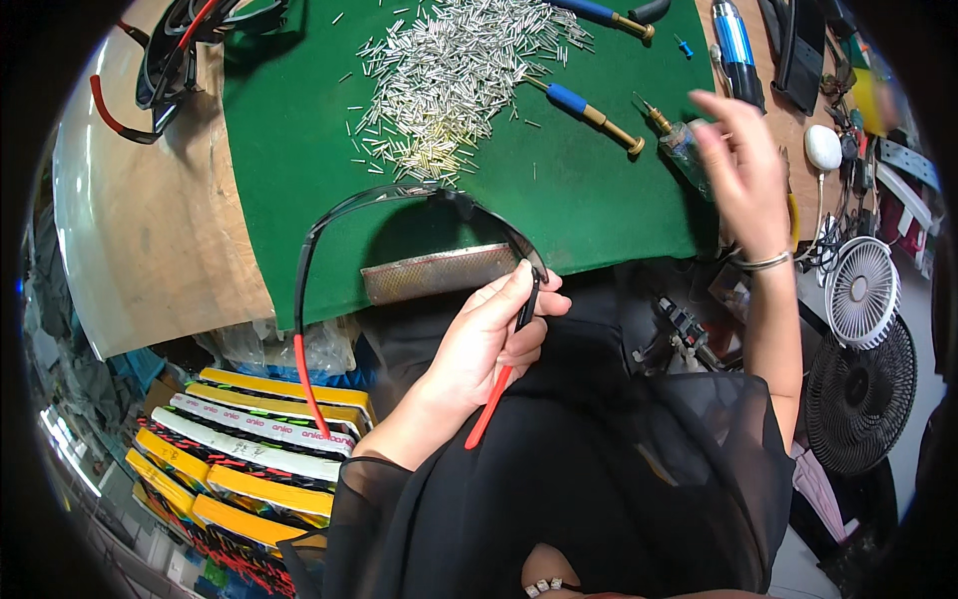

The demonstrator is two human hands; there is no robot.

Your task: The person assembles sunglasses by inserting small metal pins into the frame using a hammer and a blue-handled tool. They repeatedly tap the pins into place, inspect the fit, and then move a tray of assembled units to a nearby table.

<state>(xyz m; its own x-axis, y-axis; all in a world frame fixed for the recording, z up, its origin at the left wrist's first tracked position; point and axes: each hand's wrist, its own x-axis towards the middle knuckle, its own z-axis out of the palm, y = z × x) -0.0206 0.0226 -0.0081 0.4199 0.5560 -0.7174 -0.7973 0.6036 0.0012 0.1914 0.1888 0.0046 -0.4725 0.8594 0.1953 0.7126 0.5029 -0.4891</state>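
My left hand (489,334) is closed around one hinge end of a pair of dark-framed glasses (394,193) with red-tipped arms. The other arm of the glasses stretches to the left, past the table's front edge. My right hand (740,170) is raised at the right side of the green mat, thumb and fingers apart. Beside its fingertips lies a small clear bottle (683,150) with a brass needle tip; the hand partly covers it. A blue-and-brass screwdriver (582,108) rests left of the bottle. Beyond the glasses spreads a heap of tiny metal pins (449,85).
The green mat (609,215) holds a mesh-faced metal strip (439,274) at its front edge and another screwdriver (604,14). More glasses (160,75) lie far left. A blue-bodied tool (734,48) is far right. Yellow-edged boxes (269,489) stand lower left, a white fan (862,292) right.
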